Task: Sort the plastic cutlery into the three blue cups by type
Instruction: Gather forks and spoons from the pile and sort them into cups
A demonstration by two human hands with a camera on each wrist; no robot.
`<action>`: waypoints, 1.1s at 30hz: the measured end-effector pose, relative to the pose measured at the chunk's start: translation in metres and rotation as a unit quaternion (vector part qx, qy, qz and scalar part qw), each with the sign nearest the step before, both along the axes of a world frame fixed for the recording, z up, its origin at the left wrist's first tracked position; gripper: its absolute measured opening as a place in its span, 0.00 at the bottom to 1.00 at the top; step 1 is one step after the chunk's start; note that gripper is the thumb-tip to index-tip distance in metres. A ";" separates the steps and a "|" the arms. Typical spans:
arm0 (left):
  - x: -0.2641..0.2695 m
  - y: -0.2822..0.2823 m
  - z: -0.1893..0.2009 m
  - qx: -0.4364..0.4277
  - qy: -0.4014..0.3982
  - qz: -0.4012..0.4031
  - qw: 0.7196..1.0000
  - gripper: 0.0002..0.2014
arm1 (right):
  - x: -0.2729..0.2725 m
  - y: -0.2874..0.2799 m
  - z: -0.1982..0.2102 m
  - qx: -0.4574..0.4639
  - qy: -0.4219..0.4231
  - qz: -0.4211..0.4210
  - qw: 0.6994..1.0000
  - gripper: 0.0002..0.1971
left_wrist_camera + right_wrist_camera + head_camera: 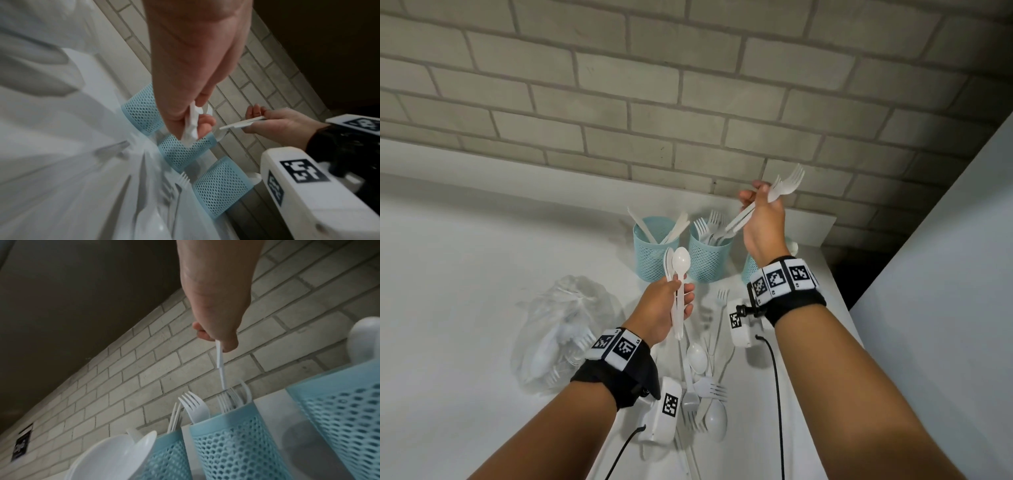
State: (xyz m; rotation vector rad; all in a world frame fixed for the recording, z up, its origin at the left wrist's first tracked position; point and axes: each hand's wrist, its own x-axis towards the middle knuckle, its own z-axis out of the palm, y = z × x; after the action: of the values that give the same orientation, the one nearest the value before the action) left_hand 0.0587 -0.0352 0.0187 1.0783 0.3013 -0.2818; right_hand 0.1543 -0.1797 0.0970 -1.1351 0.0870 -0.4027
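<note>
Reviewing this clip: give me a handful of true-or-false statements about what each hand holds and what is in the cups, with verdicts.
1. The left hand grips spoons. True.
2. The right hand holds knives. False: it holds forks, tines up, above the cups.
3. The middle cup holds forks. True.
4. The left cup holds spoons. False: knives stand in it.
5. All the cutlery is already sorted. False: loose cutlery lies on the table, and the plastic bag holds more.
</note>
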 end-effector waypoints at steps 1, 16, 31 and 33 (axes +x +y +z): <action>0.000 0.001 0.000 -0.003 -0.005 -0.006 1.000 0.10 | 0.006 0.003 -0.001 -0.003 -0.003 0.000 1.000 0.11; 0.001 0.006 -0.001 -0.005 -0.044 -0.063 0.997 0.11 | 0.027 0.010 -0.038 -0.253 0.116 0.095 0.956 0.23; -0.015 -0.005 0.009 0.003 -0.066 -0.056 0.996 0.10 | -0.044 0.009 -0.046 -0.405 0.025 0.177 0.897 0.30; -0.018 -0.008 0.012 0.008 -0.073 -0.071 0.995 0.10 | -0.049 0.009 -0.052 -0.387 0.071 0.240 0.888 0.28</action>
State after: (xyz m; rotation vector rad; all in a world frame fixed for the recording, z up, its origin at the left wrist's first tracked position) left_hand 0.0406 -0.0429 0.0306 1.1319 0.0953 -0.3257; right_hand 0.1050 -0.1707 0.0446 -1.9165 -0.2495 0.1209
